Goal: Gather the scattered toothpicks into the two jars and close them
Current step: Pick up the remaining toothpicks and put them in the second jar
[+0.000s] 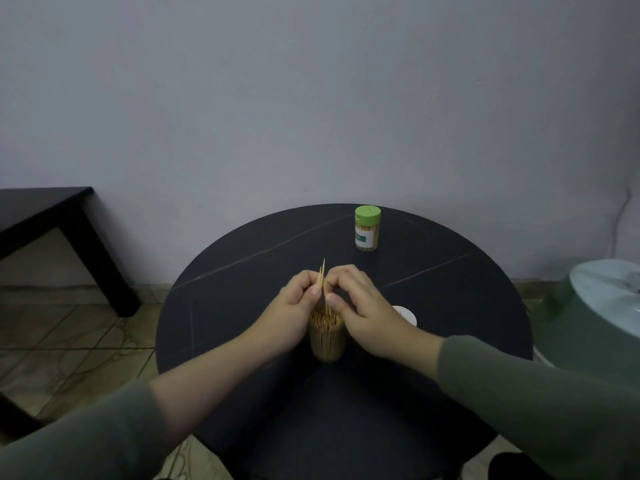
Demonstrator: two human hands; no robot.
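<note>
Toothpicks (322, 271) stand upright between your two hands, just above the open jar (327, 341) in the middle of the round dark table (221, 306). Your left hand (298, 301) pinches the little bundle between thumb and curled fingers; your right hand (360, 306) has its thumb and fingertips pinched in against the same sticks. That jar is packed full, tips up, lid off. A white lid (407, 315) lies just beside your right hand. Farther back, well apart, the second jar (367, 233) stands closed under its green cap.
</note>
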